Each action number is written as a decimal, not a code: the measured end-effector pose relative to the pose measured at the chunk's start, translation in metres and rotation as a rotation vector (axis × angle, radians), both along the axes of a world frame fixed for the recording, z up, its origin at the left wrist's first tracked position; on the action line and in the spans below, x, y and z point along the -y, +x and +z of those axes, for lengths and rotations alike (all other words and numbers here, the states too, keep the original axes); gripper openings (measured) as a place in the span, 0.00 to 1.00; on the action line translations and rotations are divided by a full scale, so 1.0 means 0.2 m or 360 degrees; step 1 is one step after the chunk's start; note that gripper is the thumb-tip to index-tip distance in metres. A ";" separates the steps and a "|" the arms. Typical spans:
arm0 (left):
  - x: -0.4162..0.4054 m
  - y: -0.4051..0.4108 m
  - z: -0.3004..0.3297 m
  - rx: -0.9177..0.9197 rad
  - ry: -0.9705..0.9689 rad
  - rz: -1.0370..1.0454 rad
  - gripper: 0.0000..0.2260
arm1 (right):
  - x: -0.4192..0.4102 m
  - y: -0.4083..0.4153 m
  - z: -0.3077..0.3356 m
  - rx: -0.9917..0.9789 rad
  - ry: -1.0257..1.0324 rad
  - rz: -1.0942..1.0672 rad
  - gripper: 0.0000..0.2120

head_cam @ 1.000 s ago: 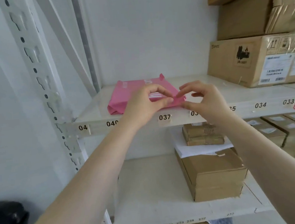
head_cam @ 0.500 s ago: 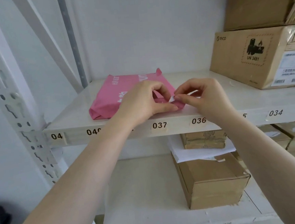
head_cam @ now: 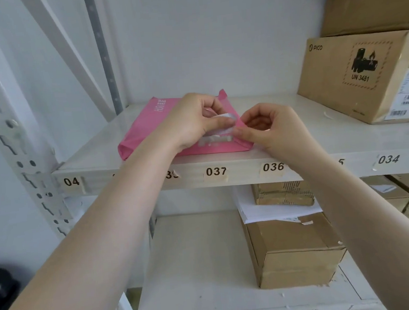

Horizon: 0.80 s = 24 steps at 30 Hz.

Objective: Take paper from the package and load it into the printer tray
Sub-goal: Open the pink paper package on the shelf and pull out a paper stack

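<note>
since 0.5 s ago white flap lifted further | left hand (head_cam: 190, 121) pinches flap, right hand (head_cam: 270, 126) pinches wrapper edge | pink paper package (head_cam: 147, 135) on shelf (head_cam: 321, 149) above label 037 | peel slowly, pin package flat

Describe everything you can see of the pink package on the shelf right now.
The pink package is a flat wrapper, glossy like plastic or coated paper, with white lettering. It lies flat on the white shelf, near the front edge above label 037. Its right end is being opened: the left hand pinches a whitish flap there, and the right hand pinches the pink corner. Contents hidden.
</note>
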State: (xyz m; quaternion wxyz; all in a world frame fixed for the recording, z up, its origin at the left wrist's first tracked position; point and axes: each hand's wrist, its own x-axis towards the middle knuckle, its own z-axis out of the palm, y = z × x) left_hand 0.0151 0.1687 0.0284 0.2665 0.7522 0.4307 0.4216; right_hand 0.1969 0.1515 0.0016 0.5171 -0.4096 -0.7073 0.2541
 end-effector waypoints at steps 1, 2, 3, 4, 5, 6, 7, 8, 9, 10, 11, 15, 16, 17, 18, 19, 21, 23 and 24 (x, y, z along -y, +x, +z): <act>0.00 0.00 0.00 0.0001 0.0014 0.0017 0.08 | 0.00 0.00 0.00 -0.0006 -0.0018 -0.0013 0.10; 0.01 -0.01 0.00 0.0005 0.0045 0.0027 0.09 | -0.01 0.00 0.00 -0.0029 -0.0047 -0.0020 0.09; 0.01 -0.02 0.00 0.0022 0.0083 0.0013 0.10 | -0.02 0.00 0.01 -0.0057 -0.0083 -0.0019 0.08; 0.02 -0.02 0.00 0.0051 0.0117 -0.0031 0.10 | -0.02 0.00 0.01 -0.0079 -0.0123 -0.0011 0.07; 0.03 -0.03 -0.01 0.0064 0.0141 -0.0091 0.09 | -0.02 0.01 0.02 -0.0090 -0.0161 -0.0001 0.06; 0.05 -0.04 -0.01 0.0035 0.0154 -0.0134 0.08 | -0.02 0.01 0.02 -0.0088 -0.0190 0.0007 0.05; 0.06 -0.04 -0.01 -0.0033 0.0161 -0.0145 0.07 | -0.02 0.02 0.03 -0.0080 -0.0213 0.0014 0.04; 0.07 -0.04 -0.02 -0.0113 0.0179 -0.0126 0.08 | -0.03 0.02 0.03 -0.0076 -0.0237 0.0020 0.04; 0.07 -0.04 -0.03 -0.0179 0.0222 -0.0092 0.08 | -0.03 0.02 0.03 -0.0080 -0.0264 0.0021 0.04; 0.07 -0.03 -0.03 -0.0223 0.0280 -0.0055 0.08 | -0.03 0.02 0.04 -0.0087 -0.0297 0.0019 0.04; 0.07 -0.02 -0.04 -0.0247 0.0331 -0.0017 0.09 | -0.03 0.02 0.04 -0.0091 -0.0331 0.0016 0.04; 0.07 -0.01 -0.06 -0.0262 0.0438 0.0084 0.06 | -0.03 0.02 0.05 -0.0078 -0.0410 0.0010 0.03; 0.07 -0.01 -0.06 -0.0262 0.0459 0.0101 0.06 | -0.03 0.02 0.05 -0.0087 -0.0415 0.0006 0.03; 0.07 -0.01 -0.06 -0.0267 0.0485 0.0115 0.05 | -0.03 0.02 0.05 -0.0098 -0.0418 0.0003 0.03; 0.08 -0.01 -0.06 -0.0279 0.0517 0.0130 0.05 | -0.03 0.02 0.05 -0.0110 -0.0421 0.0005 0.03; 0.08 0.00 -0.06 -0.0299 0.0558 0.0148 0.05 | -0.03 0.03 0.05 -0.0122 -0.0426 0.0014 0.03; 0.09 0.00 -0.07 -0.0338 0.0630 0.0177 0.05 | -0.03 0.03 0.05 -0.0134 -0.0434 0.0048 0.03; 0.09 0.00 -0.07 -0.0351 0.0625 0.0157 0.05 | -0.02 0.03 0.05 -0.0134 -0.0448 0.0083 0.03; 0.09 0.00 -0.07 -0.0349 0.0604 0.0137 0.04 | -0.02 0.03 0.05 -0.0127 -0.0453 0.0097 0.03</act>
